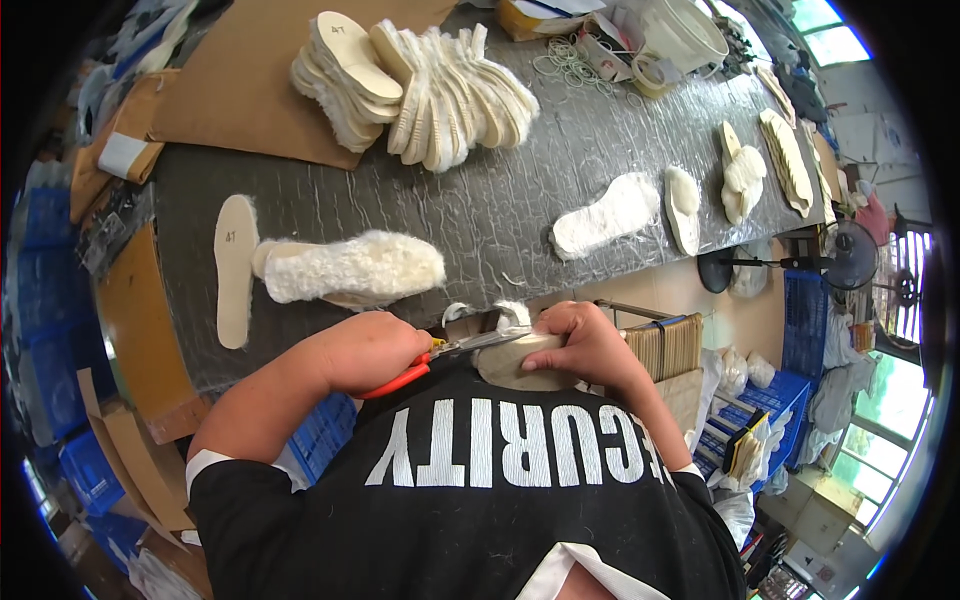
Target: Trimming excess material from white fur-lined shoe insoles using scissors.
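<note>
My left hand [375, 350] is closed round the handles of red-handled scissors [405, 378], whose blades point to the right. Between thumb and fingers, my right hand [580, 345] grips a pale insole [515, 368] in front of my chest. The blades lie along the insole's far edge, close to my right fingers. A tuft of white fleece [512, 316] sticks up beyond the blades, by the table's near edge. On the table left of centre, a fleecy insole [355, 268] lies beside a flat beige insole [235, 270].
Stacks of fleece-lined insoles [455, 95] stand on the far part of the dark table [480, 215], next to brown cardboard [240, 80]. More fleecy pieces [608, 215] lie to the right. A white bucket [685, 35] is at the far right, a fan [850, 255] beyond the table's right end.
</note>
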Available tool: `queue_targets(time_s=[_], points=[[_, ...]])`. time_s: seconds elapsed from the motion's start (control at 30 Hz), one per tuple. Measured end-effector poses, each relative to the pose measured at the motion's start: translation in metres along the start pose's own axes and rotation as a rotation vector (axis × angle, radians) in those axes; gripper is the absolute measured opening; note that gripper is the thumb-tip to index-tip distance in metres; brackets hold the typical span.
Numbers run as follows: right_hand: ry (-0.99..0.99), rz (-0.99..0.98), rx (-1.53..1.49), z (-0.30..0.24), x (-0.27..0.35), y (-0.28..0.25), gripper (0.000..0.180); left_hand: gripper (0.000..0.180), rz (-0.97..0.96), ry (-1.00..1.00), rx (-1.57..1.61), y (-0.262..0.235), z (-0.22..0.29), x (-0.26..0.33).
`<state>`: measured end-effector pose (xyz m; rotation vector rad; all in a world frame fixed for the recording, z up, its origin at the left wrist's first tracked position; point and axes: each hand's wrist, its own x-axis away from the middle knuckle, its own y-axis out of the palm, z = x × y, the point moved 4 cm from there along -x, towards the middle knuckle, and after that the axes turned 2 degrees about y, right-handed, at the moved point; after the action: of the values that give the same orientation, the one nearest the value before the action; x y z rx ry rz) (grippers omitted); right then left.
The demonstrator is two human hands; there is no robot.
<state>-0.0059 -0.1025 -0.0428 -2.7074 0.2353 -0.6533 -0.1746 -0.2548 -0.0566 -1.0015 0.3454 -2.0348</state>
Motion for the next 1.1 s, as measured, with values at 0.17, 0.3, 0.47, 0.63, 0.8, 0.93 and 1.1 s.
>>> queue_targets(time_s=[0.17,0.3,0.47,0.63,0.8,0.93,1.1], points=[[0.028,0.008,-0.068,-0.002,0.003,0.008,0.028,0.023,0.024,0.016,0.015,0.006,-0.002,0.003],[0.063,-0.012,-0.121,-0.001,0.002,0.014,0.030,0.024,0.108,0.022,0.042,0.005,0.003,0.002],[0.097,-0.023,-0.141,-0.001,0.003,0.015,0.030,0.024,0.097,-0.005,-0.015,0.007,0.001,0.006],[0.017,-0.081,-0.073,-0.002,0.000,0.009,0.026,0.024,0.181,0.023,0.102,0.002,-0.007,0.010],[0.093,-0.023,-0.210,0.022,0.005,-0.002,0.026,0.023,0.224,-0.216,0.879,0.001,-0.018,-0.003],[-0.015,0.151,-0.328,0.034,0.004,-0.020,0.026,0.029,0.390,-0.369,0.660,-0.030,-0.046,-0.043],[-0.249,0.362,-0.126,0.034,0.011,-0.042,0.025,0.047,0.644,-0.616,0.140,-0.058,-0.075,-0.116]])
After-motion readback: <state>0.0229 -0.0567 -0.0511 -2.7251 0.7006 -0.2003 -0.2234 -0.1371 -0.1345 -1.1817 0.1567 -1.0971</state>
